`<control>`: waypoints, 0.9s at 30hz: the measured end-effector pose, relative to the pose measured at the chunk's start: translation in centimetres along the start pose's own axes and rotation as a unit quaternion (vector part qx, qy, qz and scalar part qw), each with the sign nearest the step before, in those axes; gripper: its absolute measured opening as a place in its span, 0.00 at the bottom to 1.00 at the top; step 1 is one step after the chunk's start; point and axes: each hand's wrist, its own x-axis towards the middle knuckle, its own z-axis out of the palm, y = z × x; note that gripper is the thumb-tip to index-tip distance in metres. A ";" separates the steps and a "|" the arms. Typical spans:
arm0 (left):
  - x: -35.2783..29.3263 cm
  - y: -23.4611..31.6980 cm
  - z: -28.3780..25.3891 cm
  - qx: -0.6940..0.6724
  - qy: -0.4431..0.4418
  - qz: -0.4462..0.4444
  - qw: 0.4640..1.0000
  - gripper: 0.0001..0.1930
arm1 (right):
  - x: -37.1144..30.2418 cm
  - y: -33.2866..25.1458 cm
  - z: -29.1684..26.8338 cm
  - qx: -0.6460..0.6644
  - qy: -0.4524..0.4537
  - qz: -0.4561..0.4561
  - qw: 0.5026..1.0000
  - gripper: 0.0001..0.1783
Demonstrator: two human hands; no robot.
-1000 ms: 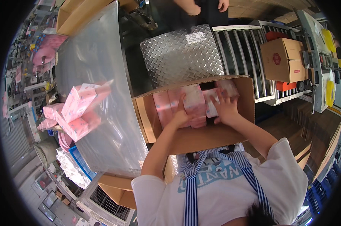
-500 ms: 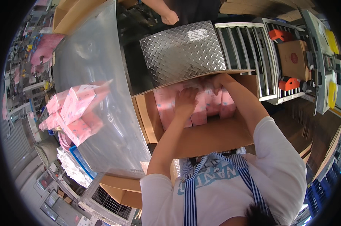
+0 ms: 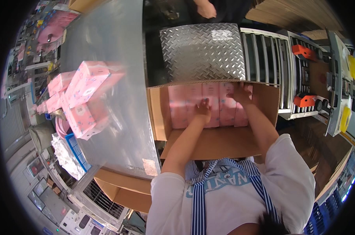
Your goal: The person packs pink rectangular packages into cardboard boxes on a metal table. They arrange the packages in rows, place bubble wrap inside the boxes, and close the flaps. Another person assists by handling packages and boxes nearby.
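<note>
Since half a second ago, the right grip has drawn back from the far wall and fanned out, and the packs now make a fuller row.

Well left of both grips, a loose heap (image 3: 81,88) of pink packs sits on the tabletop (image 3: 120,121). Next rightward stands the carton (image 3: 212,143), with the row of packs (image 3: 178,113) inside, side by side, their long faces running away from the person. The left grip (image 3: 203,111) lies over the row's middle, fingers partly curled; I cannot tell whether they close on anything. Rightmost, the right grip (image 3: 242,95) has its fingers apart over the row's far right end, clamped on nothing visible. Those end packs lie directly beneath it, so it is the nearer hand to them; the leftmost packs lie left of the left grip.
</note>
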 end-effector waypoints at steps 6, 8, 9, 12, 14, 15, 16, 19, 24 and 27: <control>-6.4 -2.5 -12.4 -0.292 -0.086 0.030 0.952 0.24 | 3.0 -0.1 6.5 0.099 0.179 -0.149 0.967 0.34; -11.2 -6.3 -17.8 -0.370 0.134 -0.040 0.918 0.20 | -4.1 -1.8 5.9 -0.121 0.044 -0.119 0.985 0.41; -13.0 -8.2 -20.2 -0.401 0.242 -0.054 0.882 0.19 | -4.6 -2.4 6.3 -0.138 -0.034 -0.076 0.987 0.43; -20.2 -17.8 -27.0 -0.154 0.502 -0.212 0.824 0.16 | -5.2 -4.2 4.2 -0.054 -0.064 -0.075 0.994 0.36; -25.5 -29.5 -26.4 0.134 0.498 -0.347 0.783 0.23 | -1.9 -3.5 3.9 -0.064 -0.185 -0.164 0.967 0.31; -27.3 -32.4 -27.8 0.139 0.478 -0.419 0.760 0.31 | -2.1 -4.2 3.3 -0.047 -0.137 -0.282 0.948 0.24; -30.1 -35.4 -26.7 0.190 0.448 -0.492 0.722 0.36 | -3.7 -8.5 0.4 0.004 -0.175 -0.411 0.895 0.21; -34.5 -37.0 -25.4 0.131 0.347 -0.581 0.724 0.45 | -11.9 -23.9 -8.2 0.165 -0.194 -0.516 0.818 0.19; -39.5 -30.2 -22.4 -0.037 0.262 -0.520 0.812 0.52 | -13.7 -44.2 -14.2 -0.063 0.263 -0.656 0.705 0.33; -40.6 -26.7 -20.7 -0.239 0.245 -0.473 0.812 0.53 | -11.0 -51.9 -15.8 -0.173 0.343 -0.582 0.716 0.45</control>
